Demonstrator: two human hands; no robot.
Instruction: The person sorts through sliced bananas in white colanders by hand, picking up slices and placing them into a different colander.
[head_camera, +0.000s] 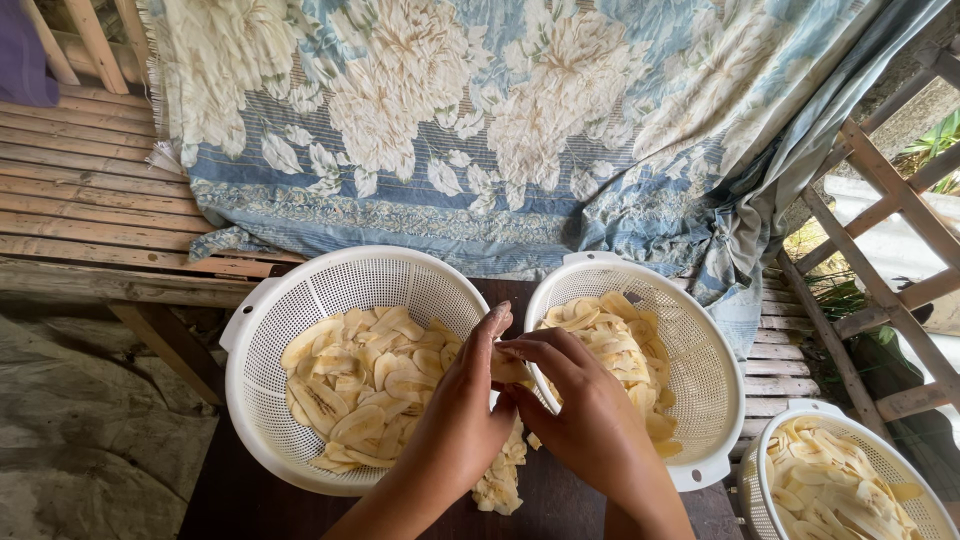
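Two hands are meeting in the middle, just above the gap between two white baskets. The left hand (455, 420) and the right hand (585, 415) are both pinching one small stack of pale yellow slices (508, 368), and it looks like the fingers (540, 352) are pulling the slices apart, one from the other. The fingers of both hands are pressed close on the stack, not spread out. The stack is sitting right between the two hands, over the rims of the baskets. The left basket (262, 330) is holding a wide, loose layer of slices that are lying flat and apart, so a good lot of the work looks done there. The right basket (690, 330) is holding a heap that is looking more stuck together and piled up, so I think those ones are waiting. A little pile of slices (500, 478) is lying on the dark desk (250, 500) below the hands, just beside both baskets. A third basket (775, 440) of slices is sitting at the lower right, well apart from the hands, and it is looking very full. So there is plenty left to go through. A big flowered cloth (520, 120) is hanging over a bamboo bench (90, 180) behind the baskets.
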